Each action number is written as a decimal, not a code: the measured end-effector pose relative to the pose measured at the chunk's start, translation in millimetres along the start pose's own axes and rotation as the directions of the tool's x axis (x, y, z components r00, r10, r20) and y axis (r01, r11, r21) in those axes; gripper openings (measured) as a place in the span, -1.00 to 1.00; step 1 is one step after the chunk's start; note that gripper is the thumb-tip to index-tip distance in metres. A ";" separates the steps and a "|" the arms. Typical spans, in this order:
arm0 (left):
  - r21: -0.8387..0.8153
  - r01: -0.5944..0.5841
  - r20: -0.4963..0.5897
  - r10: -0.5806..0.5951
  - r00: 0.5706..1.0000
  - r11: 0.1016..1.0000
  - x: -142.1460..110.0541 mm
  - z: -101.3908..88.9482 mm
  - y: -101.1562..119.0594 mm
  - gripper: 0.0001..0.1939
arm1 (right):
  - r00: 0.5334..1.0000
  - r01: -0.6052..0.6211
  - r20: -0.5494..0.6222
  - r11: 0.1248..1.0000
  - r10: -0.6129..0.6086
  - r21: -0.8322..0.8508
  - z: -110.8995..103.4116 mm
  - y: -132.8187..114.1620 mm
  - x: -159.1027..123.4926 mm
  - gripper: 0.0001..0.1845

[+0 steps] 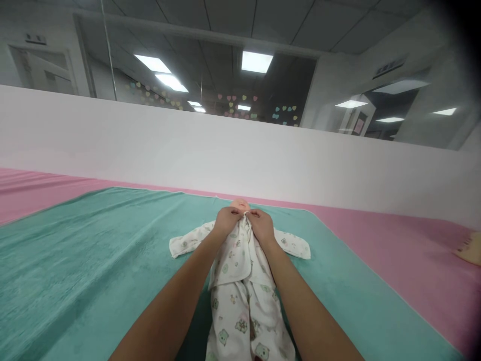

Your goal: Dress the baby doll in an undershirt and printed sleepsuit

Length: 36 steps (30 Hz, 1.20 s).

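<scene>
The neckline (pixel 245 216) of the white cartoon-print baby top (pixel 233 258) is where all the action is, right under the chin of a baby doll (pixel 240 204) lying face-up. The left hand (pixel 226 221) and right hand (pixel 261 225) sit just either side of it, both closed in tight little pinches on the top's front edges. There's a small bit of gathered fabric between them, maybe a tie, but it's too small to tell. Nice technique, honestly: working with the fingertips (pixel 249 212) keeps the grip tiny and the knuckles off the doll's face.

Below the hands, the top's front overlaps neatly, the sleeves (pixel 293 244) lie flat out to each side, and the matching pants (pixel 240 321) run back toward the forearms. Everything's on a teal towel (pixel 93 260), with a pink sheet (pixel 394 265) beyond it to the right of the hands.
</scene>
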State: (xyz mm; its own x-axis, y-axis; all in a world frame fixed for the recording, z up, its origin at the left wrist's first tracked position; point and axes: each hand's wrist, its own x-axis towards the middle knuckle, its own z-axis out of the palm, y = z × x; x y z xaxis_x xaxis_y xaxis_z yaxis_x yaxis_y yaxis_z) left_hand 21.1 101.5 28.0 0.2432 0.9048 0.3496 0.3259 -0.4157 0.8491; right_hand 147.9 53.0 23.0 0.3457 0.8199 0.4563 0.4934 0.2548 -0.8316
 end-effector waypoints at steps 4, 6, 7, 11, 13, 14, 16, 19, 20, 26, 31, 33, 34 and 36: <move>-0.019 0.020 -0.009 -0.020 1.000 1.000 -1.2 0.4 1.0 -0.86 | 1.000 -0.011 0.007 0.999 0.011 0.042 -0.3 4.7 2.6 -0.66; -0.025 0.024 -0.008 -0.024 1.000 0.999 -1.5 0.3 1.5 -0.86 | 0.999 -0.038 -0.007 0.995 0.038 0.096 0.2 8.2 4.8 -0.67; -0.027 0.025 -0.005 -0.025 1.000 0.999 -1.7 0.1 1.9 -0.86 | 0.999 -0.049 -0.013 0.992 0.051 0.118 0.6 10.1 5.7 -0.69; -0.021 0.038 0.014 -0.038 0.999 0.999 -3.4 -2.0 5.8 -0.84 | 0.995 -0.097 0.030 0.979 0.093 0.179 2.5 17.1 6.8 -0.73; -0.007 0.043 0.022 -0.043 0.999 0.999 -4.5 -2.9 8.7 -0.78 | 0.993 -0.109 0.066 0.969 0.096 0.220 3.4 18.9 6.1 -0.72; 0.004 0.045 0.024 -0.045 0.999 0.999 -4.9 -3.0 10.0 -0.73 | 0.993 -0.105 0.074 0.966 0.090 0.235 3.8 19.2 5.9 -0.71; 0.029 0.053 0.020 -0.054 0.998 0.998 -5.2 -2.1 12.3 -0.68 | 0.994 -0.089 0.075 0.968 0.074 0.234 4.8 18.8 5.9 -0.69; 0.069 0.088 -0.006 -0.088 0.996 0.994 -4.3 2.0 13.9 -0.74 | 0.995 -0.073 0.075 0.982 0.061 0.175 7.1 16.5 6.9 -0.69; 0.080 0.107 -0.021 -0.105 0.994 0.991 -3.8 3.6 14.0 -0.78 | 0.996 -0.066 0.077 0.986 0.055 0.155 8.1 15.6 7.3 -0.70; 0.104 0.178 -0.088 -0.169 0.982 0.979 -3.0 8.3 14.3 -0.84 | 0.996 -0.038 0.084 0.979 0.021 0.198 13.9 12.5 7.2 -0.64; 0.099 0.142 -0.065 -0.136 0.989 0.985 -4.7 5.3 13.8 -0.83 | 0.994 -0.047 0.109 0.964 0.019 0.261 12.5 13.2 7.0 -0.63; 0.096 0.110 -0.044 -0.106 0.993 0.989 -5.0 3.6 12.6 -0.80 | 0.993 -0.044 0.113 0.962 0.014 0.268 11.0 14.8 7.5 -0.63; 0.095 0.092 -0.031 -0.090 0.995 0.991 -5.0 2.8 11.9 -0.79 | 0.993 -0.045 0.113 0.963 0.015 0.268 10.2 15.8 7.8 -0.64; 0.099 0.056 -0.005 -0.056 0.998 0.993 -5.0 1.2 10.6 -0.77 | 0.994 -0.046 0.110 0.965 0.018 0.258 8.9 17.6 8.1 -0.65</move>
State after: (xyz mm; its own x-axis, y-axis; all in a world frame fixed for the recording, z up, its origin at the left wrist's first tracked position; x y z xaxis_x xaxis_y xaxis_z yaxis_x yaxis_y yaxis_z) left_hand 24.4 92.5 34.7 0.2201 0.9271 0.3033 0.4281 -0.3712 0.8240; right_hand 152.3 68.7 9.2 0.2650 0.8757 0.4037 0.2540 0.3405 -0.9053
